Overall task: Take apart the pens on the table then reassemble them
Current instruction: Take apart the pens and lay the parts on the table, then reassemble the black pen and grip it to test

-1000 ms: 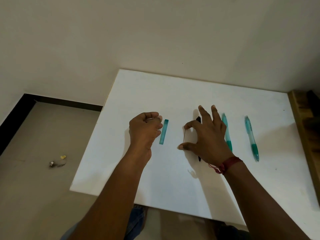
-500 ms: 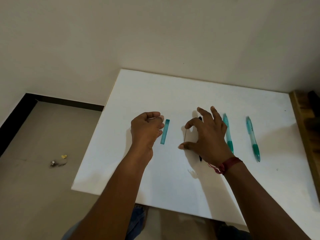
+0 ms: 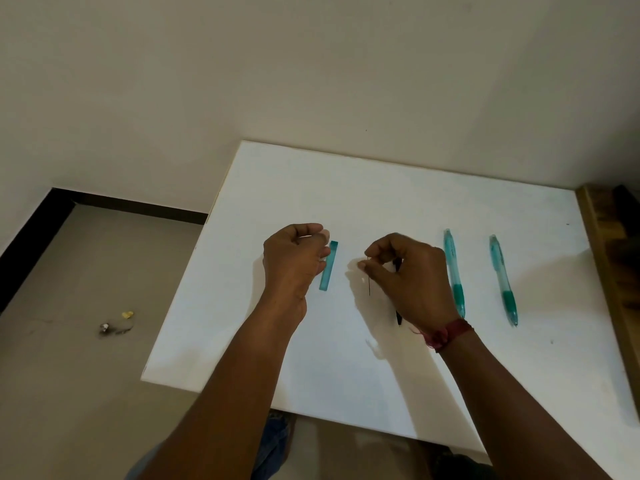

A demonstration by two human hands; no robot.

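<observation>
Nothing legible here tbh. The two whole pens on the table, the inner teal pen (image 3: 454, 273) and the outer teal pen (image 3: 503, 278), each seem to have a small dark bit of print up on the clear part of the barrel. It's way too tiny and blurry to make out even one letter or a brand.

Yellow scrap (image 3: 127, 314) near silvery litter (image 3: 104, 328) on floor (image 3: 69, 393)

Room at table (image 3: 346, 188) far side, barrel (image 3: 328, 266) mid-left, pens (image 3: 453, 271) rt
</observation>
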